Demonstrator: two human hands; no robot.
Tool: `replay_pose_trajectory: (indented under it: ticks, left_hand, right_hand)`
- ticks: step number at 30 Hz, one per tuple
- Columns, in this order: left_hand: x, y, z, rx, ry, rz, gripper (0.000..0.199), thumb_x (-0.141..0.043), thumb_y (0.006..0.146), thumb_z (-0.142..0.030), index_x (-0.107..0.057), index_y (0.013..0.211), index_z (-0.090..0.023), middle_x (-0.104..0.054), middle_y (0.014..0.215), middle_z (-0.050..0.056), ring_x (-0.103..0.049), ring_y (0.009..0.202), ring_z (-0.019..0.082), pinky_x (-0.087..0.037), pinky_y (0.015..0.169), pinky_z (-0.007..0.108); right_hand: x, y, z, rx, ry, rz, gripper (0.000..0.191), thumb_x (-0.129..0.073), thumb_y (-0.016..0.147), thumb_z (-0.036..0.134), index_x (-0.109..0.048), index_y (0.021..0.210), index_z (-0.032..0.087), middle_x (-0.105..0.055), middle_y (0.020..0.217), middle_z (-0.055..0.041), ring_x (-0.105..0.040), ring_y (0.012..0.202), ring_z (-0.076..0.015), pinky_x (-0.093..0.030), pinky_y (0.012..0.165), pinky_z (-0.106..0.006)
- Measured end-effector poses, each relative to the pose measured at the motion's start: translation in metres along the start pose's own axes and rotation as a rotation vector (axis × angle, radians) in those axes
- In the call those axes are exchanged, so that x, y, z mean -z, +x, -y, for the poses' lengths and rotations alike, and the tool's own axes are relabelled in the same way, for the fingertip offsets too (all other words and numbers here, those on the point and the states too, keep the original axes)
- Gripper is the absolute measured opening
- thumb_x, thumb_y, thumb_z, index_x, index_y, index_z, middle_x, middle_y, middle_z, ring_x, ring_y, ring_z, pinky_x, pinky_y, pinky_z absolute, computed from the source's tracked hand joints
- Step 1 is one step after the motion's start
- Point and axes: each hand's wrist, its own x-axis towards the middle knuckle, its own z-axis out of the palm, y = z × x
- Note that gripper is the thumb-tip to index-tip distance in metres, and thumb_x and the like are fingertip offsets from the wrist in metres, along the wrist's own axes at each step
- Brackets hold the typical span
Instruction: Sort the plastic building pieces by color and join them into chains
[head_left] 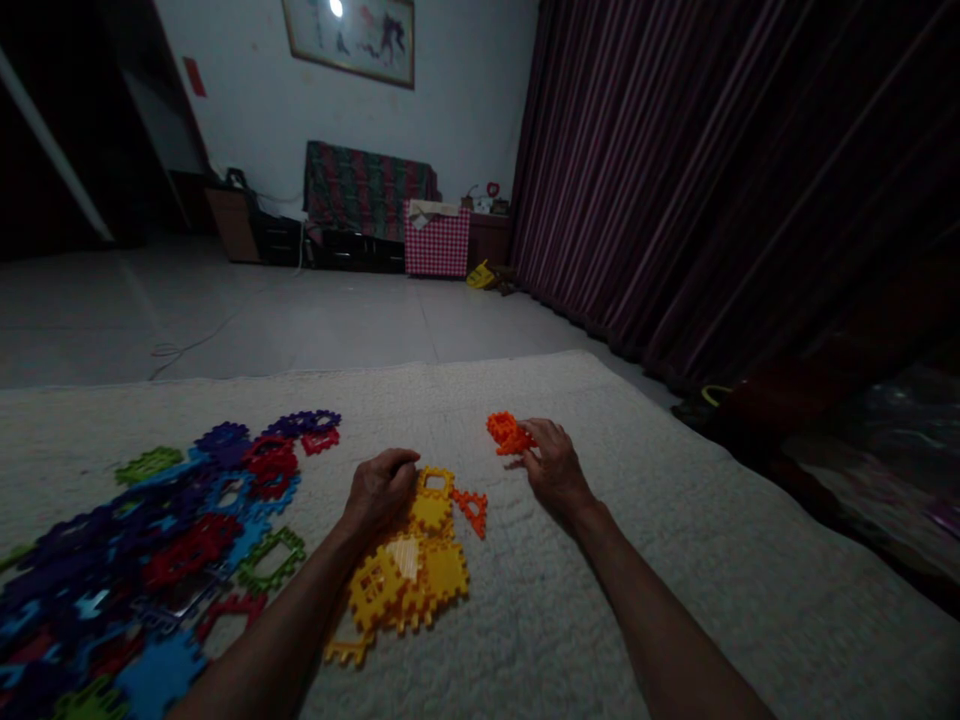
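Observation:
My right hand [553,465] is at the right of centre, its thumb and fingers closed on the edge of orange toothed building tiles [504,432], which lie in a small cluster on the pale quilted cover. My left hand [382,488] is curled beside the upper end of a heap of yellow toothed building tiles [446,572]; its fingertips are partly hidden, so what they grip is not visible. Between the hands lies a single orange triangular tile [472,510], touching or very near the yellow heap.
A large pile of purple, blue, red and green tiles [184,545] spreads across the left of the quilted cover [540,620]. Beyond its far edge are the tiled floor [360,320], a checkered cloth-covered box [437,243] and, at right, a dark purple curtain [622,170].

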Motion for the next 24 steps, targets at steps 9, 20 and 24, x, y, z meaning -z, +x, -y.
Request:
replay_pose_trajectory:
  ticks: [9,20,24]
  left_hand:
    - [0.002,0.000,-0.002,0.027,0.008,0.016,0.039,-0.050,0.075,-0.038,-0.077,0.093,-0.017,-0.077,0.083,0.005,-0.069,0.074,0.019,-0.054,0.073,0.028]
    - [-0.001,0.001,0.004,-0.002,0.010,0.005,0.037,-0.050,0.076,-0.037,-0.077,0.092,-0.019,-0.077,0.082,0.004,-0.069,0.073,0.019,-0.054,0.074,0.028]
    - [0.000,0.000,0.002,0.004,0.014,0.003,0.037,-0.050,0.075,-0.037,-0.077,0.092,-0.018,-0.077,0.080,0.004,-0.069,0.071,0.019,-0.054,0.074,0.028]
  right_hand:
    - [-0.008,0.000,-0.005,0.050,0.035,0.020,0.049,-0.049,0.075,0.001,-0.058,0.119,0.018,-0.063,0.115,-0.0123,-0.056,0.107,-0.0272,-0.048,0.093,-0.044]
    - [-0.008,0.000,-0.009,0.016,0.144,-0.034,0.049,-0.047,0.079,0.002,-0.056,0.124,0.021,-0.058,0.115,-0.0113,-0.057,0.109,-0.0251,-0.053,0.093,-0.043]
    - [-0.004,-0.003,-0.013,0.000,0.112,-0.043,0.053,-0.048,0.077,0.000,-0.054,0.126,0.020,-0.057,0.116,-0.0120,-0.056,0.110,-0.0256,-0.053,0.094,-0.044]
